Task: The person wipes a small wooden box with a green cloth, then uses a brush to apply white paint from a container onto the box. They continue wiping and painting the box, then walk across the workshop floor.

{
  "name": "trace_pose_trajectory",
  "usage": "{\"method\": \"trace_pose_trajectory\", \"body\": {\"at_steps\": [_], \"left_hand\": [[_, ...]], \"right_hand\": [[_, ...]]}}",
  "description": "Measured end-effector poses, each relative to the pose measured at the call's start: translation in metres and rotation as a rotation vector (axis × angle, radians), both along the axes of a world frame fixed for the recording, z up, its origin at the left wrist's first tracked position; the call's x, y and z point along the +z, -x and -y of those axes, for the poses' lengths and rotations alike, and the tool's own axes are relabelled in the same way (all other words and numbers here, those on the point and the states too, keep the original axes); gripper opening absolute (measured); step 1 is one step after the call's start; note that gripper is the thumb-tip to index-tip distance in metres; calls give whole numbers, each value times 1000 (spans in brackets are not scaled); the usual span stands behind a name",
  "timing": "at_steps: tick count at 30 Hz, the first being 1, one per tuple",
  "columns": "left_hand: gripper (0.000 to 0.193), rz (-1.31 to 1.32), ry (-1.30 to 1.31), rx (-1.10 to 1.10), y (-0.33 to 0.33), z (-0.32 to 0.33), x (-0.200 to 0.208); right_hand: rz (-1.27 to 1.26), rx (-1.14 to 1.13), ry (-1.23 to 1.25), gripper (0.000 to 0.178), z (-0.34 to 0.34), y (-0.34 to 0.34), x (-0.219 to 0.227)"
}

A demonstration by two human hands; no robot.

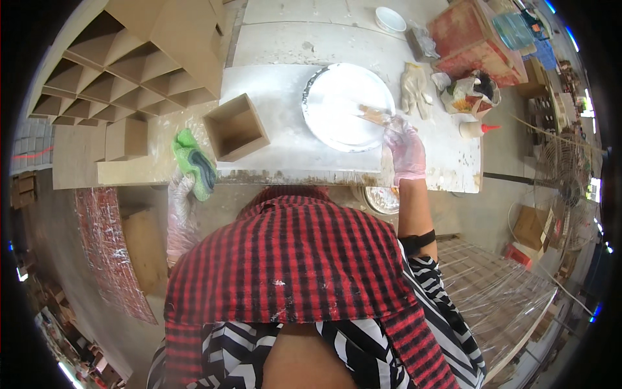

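The gloved right hand [405, 150], at the near right rim of a round white tub [306, 97], has its fingers closed around a brush [374, 115] whose tip reaches over the tub's white contents. Well left of the tub, the gloved left hand [183, 187] grips a green-and-dark item [188, 148], its fingers partly hidden. An open brown box [236, 129] sits left of the tub, a loose pale glove [414, 89] to its right.

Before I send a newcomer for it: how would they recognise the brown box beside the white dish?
Find the pale worktable. On it lies a large round white dish; just left of that sits the brown box, its open mouth showing. Unlike the many-celled brown lattice farther left, it is a single cell.
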State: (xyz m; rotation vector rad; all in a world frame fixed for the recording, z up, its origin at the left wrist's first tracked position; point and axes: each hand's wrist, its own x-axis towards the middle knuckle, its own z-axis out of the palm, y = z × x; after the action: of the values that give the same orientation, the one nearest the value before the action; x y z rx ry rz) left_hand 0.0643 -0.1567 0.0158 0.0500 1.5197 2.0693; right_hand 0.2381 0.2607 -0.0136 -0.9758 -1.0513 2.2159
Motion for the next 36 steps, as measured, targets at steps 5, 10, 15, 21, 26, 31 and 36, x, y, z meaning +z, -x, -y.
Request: {"method": "trace_pose_trajectory", "body": {"at_steps": [5,10,15,21,26,31,36], "left_hand": [[48,9,-34,34,-1,0,0],[47,29,-41,39,-3,-7,9],[47,20,-51,43,-4,-11,12],[46,31,-88,23,-1,-12,8],[43,17,-68,30,1,-12,7],[43,23,-70,31,-1,-16,13],[43,35,-76,30,-1,-19,17]], "right_hand": [[-53,-8,-63,34,-10,-5,13],[-71,-70,-117,34,-7,-6,39],[-94,-77,-194,35,-10,-10,54],[-118,-129,-223,34,-14,-13,59],[-116,-82,-264,37,-18,-18,63],[-108,-68,-312,41,-16,-16,69],[-134,-76,-365,38,-12,-14,72]]}}
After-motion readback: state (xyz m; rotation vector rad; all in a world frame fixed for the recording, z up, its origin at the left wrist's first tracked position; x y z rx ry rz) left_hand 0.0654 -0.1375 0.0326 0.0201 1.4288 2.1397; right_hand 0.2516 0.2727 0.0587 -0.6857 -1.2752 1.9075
